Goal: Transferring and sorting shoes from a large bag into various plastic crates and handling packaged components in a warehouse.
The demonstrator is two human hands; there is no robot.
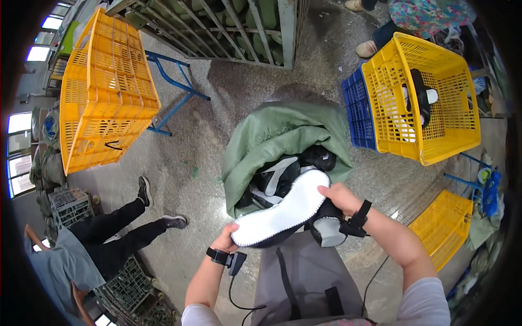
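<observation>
A black shoe upper with a white stitched bottom (283,211) is stretched between my two hands, bottom side up. My left hand (224,239) grips one end of it, with the fingers partly hidden beneath. At the other end my right hand (342,198) is closed on the edge, thumb on the white face. Just under my right hand hangs a second black upper with a pale bottom (329,231); whether it is joined to the first I cannot tell. Beyond them, a green sack (261,130) lies open with several black-and-white uppers (280,176) inside.
A yellow crate (446,125) holding some uppers stands at the right against a blue crate (359,108). Orange crates (117,92) rise at the left beside a blue metal stand (182,89). A barred metal cage (217,32) is at the back. Someone in dark trousers (117,223) sits left.
</observation>
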